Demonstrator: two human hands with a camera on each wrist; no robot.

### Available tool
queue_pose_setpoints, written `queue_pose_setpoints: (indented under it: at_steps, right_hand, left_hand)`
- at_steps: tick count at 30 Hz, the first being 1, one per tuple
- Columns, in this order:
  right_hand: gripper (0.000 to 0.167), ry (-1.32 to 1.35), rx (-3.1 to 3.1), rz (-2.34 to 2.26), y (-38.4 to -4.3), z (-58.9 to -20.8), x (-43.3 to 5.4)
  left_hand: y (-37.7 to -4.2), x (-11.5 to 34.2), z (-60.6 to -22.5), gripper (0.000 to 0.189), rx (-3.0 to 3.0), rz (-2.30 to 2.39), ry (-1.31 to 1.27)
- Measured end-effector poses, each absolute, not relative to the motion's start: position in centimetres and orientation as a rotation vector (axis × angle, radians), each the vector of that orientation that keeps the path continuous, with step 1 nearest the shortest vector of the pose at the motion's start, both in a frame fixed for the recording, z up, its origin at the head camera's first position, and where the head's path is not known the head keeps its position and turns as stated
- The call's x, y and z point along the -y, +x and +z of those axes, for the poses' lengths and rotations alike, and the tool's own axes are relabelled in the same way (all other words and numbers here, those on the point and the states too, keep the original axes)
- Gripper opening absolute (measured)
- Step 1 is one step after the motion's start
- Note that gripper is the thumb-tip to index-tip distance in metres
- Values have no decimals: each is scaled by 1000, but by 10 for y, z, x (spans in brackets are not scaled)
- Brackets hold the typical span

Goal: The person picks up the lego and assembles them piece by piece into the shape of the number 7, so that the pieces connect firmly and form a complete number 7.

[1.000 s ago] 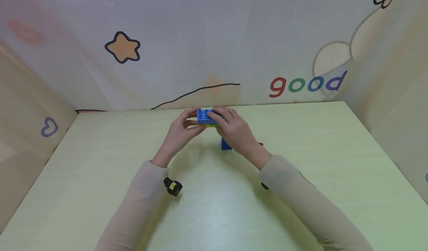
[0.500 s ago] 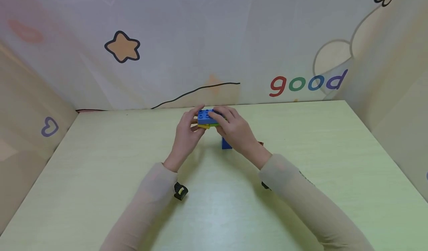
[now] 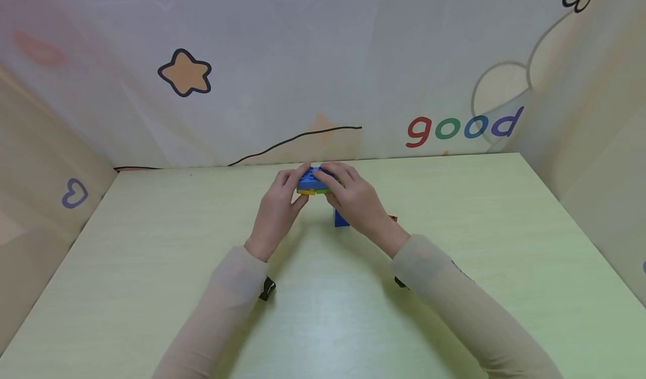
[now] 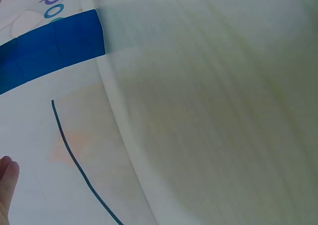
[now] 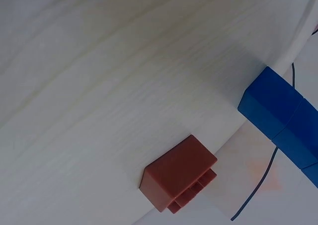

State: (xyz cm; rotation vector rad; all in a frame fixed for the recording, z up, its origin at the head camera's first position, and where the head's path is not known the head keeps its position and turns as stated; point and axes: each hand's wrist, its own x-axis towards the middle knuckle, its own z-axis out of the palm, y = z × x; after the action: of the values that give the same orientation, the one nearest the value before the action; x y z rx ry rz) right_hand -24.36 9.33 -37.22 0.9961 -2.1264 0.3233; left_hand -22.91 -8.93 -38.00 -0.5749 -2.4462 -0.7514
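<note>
A bright blue toy building brick (image 3: 314, 184) with round studs lies on top of a yellow brick (image 3: 305, 192) and a green brick (image 3: 323, 190). My left hand (image 3: 275, 213) grips its left end, fingers on top and thumb low in front. From the other side my right hand (image 3: 357, 198) holds the right end, its fingers spread over the studs and hiding part of them. Below the right hand a dark blue column of stacked bricks (image 3: 341, 218) stands on the table; its upper part is hidden in the head view. The same blue column (image 4: 59, 46) crosses the left wrist view.
A reddish-brown brick (image 5: 179, 170) sits on the table to the right of the column, mostly hidden behind the right wrist in the head view. A printed cloth backdrop (image 3: 282, 76) rises at the table's (image 3: 151, 227) far edge.
My left hand has turned and shifted its hold, its fingers now reaching over the top of the blue brick. The left forearm moved slightly right; the right hand stays put.
</note>
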Motion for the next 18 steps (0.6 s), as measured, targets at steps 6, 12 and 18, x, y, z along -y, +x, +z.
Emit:
queue_pose_setpoints:
  at_steps: [6, 12, 18]
  right_hand:
    - [44, 994, 2135, 322, -243, -372, -93]
    - [49, 979, 2116, 282, -242, -373, -94]
    - [48, 942, 2071, 148, -241, -373, -93]
  left_hand:
    - [-230, 89, -380, 55, 2382, -553, -601]
    - [-231, 90, -381, 53, 2299, -372, -640]
    - [-234, 91, -382, 51, 2154, -209, -725]
